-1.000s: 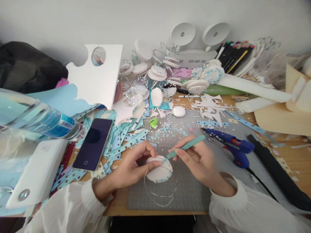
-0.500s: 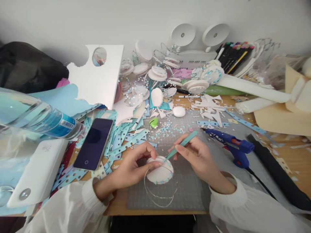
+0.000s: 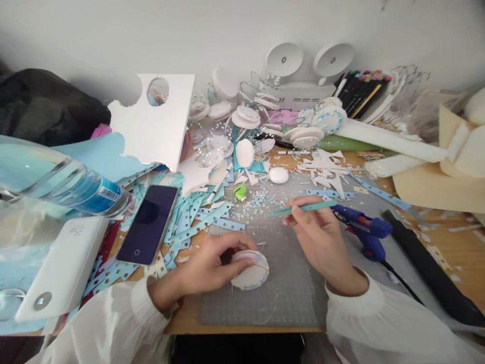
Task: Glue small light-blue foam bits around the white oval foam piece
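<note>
My left hand (image 3: 223, 260) pinches a round white disc (image 3: 250, 275) by its upper left edge, thumb on its face. Small pale-blue pieces dot the disc's rim, and a thin wire loops from it over the mat. In my right hand (image 3: 316, 232) is a pair of teal tweezers (image 3: 306, 207), held almost level with the tips pointing left. Those tips hover by a scatter of tiny blue and white paper pieces (image 3: 261, 202); whether they grip one I cannot make out. A small lime-green object (image 3: 240, 192) lies left of the scatter.
A grey cutting mat (image 3: 295, 298) lies beneath my hands. On the right are a blue glue gun (image 3: 364, 222) and a long black object (image 3: 428, 268). Leftward lie punched paper strips (image 3: 189, 212), a phone (image 3: 147, 225), a white power bank (image 3: 62, 268) and a water bottle (image 3: 87, 187). Decorated discs (image 3: 246, 116) crowd the back.
The tweezers have moved from the disc's upper edge up and to the right, turning from steep to nearly level. My left hand still holds the disc, slightly lower; the wire loop has shifted and blurs.
</note>
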The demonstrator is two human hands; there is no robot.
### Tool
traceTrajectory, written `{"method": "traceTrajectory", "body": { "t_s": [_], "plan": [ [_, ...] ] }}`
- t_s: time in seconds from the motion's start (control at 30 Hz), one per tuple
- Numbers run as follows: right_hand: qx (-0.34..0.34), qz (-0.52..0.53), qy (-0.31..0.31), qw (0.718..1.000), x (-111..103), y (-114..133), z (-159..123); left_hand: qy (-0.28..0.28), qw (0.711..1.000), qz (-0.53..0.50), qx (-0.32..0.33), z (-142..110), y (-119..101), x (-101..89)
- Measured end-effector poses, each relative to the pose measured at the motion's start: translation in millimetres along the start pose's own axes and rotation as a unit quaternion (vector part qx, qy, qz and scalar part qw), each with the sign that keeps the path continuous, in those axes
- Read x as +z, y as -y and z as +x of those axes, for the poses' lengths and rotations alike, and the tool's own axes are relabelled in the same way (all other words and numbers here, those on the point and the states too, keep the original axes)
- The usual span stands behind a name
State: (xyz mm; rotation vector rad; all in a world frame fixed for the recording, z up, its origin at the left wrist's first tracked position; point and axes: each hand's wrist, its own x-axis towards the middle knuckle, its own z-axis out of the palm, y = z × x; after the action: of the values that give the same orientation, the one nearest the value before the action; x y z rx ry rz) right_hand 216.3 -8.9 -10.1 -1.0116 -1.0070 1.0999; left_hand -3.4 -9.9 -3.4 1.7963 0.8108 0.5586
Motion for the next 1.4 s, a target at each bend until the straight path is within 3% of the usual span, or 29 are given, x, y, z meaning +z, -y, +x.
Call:
{"method": "traceTrajectory", "body": {
  "t_s": [0.2, 0.3, 0.43, 0.7, 1.07, 1.27, 1.33, 1.4],
  "plan": [
    [0.030, 0.018, 0.063, 0.997, -1.8, -1.9, -2.4, 0.018, 0.986, 0.118, 0.119, 5.8, 2.5, -2.5],
    [0.024, 0.039, 0.128, 0.991, -1.4, 1.0, -2.9, -0.041, 0.989, 0.100, 0.097, 6.8, 4.1, -3.5],
    [0.011, 0.025, 0.185, 0.982, -2.3, 5.0, -4.2, -0.115, 0.992, -0.020, 0.047, 4.8, 1.0, -4.7],
    [0.034, 0.022, 0.249, 0.968, -2.6, 4.2, -6.9, -0.134, 0.983, -0.123, 0.035, 5.3, -5.2, -4.8],
    [0.023, 0.051, 0.234, 0.971, -0.6, 1.5, -8.8, -0.120, 0.980, -0.156, 0.043, 4.9, -6.8, -7.8],
    [0.106, 0.138, 0.118, 0.978, -2.3, 4.3, -1.4, -0.120, 0.979, -0.160, 0.047, 2.4, -4.9, -8.8],
    [0.142, 0.116, 0.161, 0.970, -1.9, 5.5, -1.2, -0.144, 0.975, -0.163, 0.041, 2.7, -2.9, -8.2],
    [0.171, 0.075, 0.251, 0.950, -0.4, 5.8, -3.3, -0.157, 0.975, -0.157, 0.030, 3.2, -1.2, -7.4]
  ]
}}
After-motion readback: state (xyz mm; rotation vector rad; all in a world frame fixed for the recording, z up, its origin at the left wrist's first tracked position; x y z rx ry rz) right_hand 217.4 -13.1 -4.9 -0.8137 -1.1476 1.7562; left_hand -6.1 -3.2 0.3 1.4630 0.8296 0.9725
